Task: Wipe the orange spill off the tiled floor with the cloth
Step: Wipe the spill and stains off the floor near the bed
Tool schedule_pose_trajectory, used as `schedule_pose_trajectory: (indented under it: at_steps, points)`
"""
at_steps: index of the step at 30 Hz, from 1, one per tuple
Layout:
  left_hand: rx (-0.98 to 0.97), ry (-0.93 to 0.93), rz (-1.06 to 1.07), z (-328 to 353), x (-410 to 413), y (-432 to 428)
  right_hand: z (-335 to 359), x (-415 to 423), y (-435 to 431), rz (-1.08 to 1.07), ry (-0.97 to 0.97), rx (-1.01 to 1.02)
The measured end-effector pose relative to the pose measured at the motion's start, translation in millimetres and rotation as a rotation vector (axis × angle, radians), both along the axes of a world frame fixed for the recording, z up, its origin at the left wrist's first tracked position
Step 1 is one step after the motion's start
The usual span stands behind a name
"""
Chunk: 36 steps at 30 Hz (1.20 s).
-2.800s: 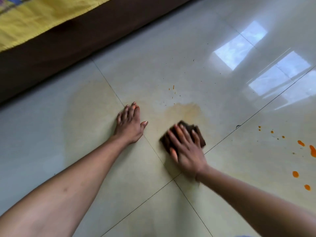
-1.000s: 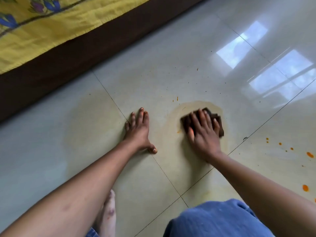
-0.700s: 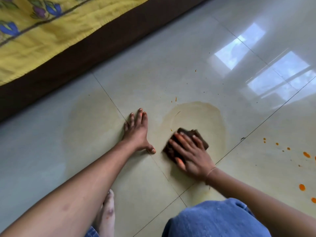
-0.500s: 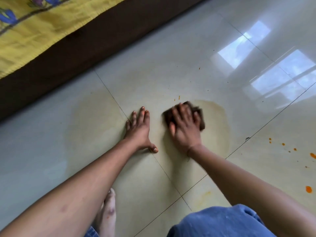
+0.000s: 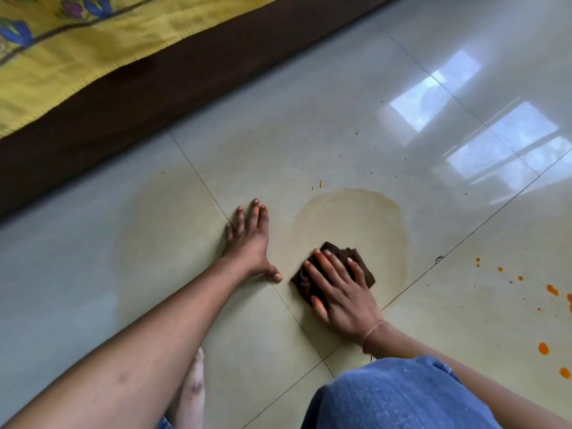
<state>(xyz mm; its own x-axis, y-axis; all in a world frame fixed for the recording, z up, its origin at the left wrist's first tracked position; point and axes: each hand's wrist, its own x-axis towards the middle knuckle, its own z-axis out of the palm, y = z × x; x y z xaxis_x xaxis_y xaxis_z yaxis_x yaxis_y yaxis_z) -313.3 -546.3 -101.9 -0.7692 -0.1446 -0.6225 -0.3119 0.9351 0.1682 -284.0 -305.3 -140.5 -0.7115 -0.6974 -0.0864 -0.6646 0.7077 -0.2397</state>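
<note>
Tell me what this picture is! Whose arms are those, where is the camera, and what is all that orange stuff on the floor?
The camera sits on a person's head and looks down, so you see their own arms. The left hand lies flat on the tiled floor, propping them up. The right hand presses a dark brown cloth onto the floor. The pale ring is a smeared orange stain where it has wiped. Bright orange drops wait on the right. The blue is their knee; at top is a yellow flowered bedsheet.
</note>
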Motion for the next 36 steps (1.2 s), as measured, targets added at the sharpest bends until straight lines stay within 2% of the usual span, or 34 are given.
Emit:
schedule_pose_trajectory:
  at_steps: [5,10,11,15,16,19,21,25,26,27,30,32,34,36]
  points:
    - [0.012,-0.006,-0.006,0.1,-1.2,0.8,-2.1,-55.3,-40.1,-0.249,0.017,0.023]
    - [0.007,-0.027,-0.003,2.2,-1.5,1.5,0.3,-1.9,6.3,0.026,0.011,-0.001]
    - [0.003,-0.031,-0.004,2.9,-2.0,2.3,-1.1,-10.8,5.7,0.013,0.007,0.004]
    - [-0.008,-0.038,-0.006,1.9,-3.4,2.4,-5.4,-55.4,-26.4,-0.273,0.006,0.050]
    - [-0.011,-0.037,-0.009,2.6,-3.8,2.8,-5.3,-49.6,-24.9,-0.276,0.003,0.046]
    - [-0.006,-0.053,-0.007,5.4,-4.0,2.6,-2.3,-9.4,10.4,-0.112,-0.001,0.048]
    - [-0.009,-0.066,-0.002,7.5,-4.3,4.2,-1.5,-18.4,30.2,-0.101,-0.027,0.032]
    - [-0.019,-0.071,0.001,5.6,-6.2,5.8,-6.1,-98.4,-9.0,-0.518,-0.062,0.040]
    - [-0.019,-0.071,0.002,4.9,-6.5,5.5,-5.7,-104.3,-23.4,-0.549,-0.063,0.032]
    - [-0.020,-0.066,0.003,5.0,-6.1,5.2,-7.5,-98.5,-33.1,-0.508,-0.052,0.012]
    - [-0.036,-0.045,0.007,8.8,-5.9,5.8,-5.0,-29.0,-19.6,-0.148,-0.012,-0.008]
    - [-0.056,-0.019,0.023,9.8,-5.1,6.0,0.6,-3.5,14.2,-0.049,-0.049,0.001]
    - [-0.072,-0.022,0.045,9.0,-5.0,2.1,-3.1,-37.7,26.6,-0.153,-0.043,-0.035]
    - [-0.065,-0.056,0.057,3.3,-6.4,-4.2,-5.8,-101.9,2.6,-0.415,-0.069,-0.001]
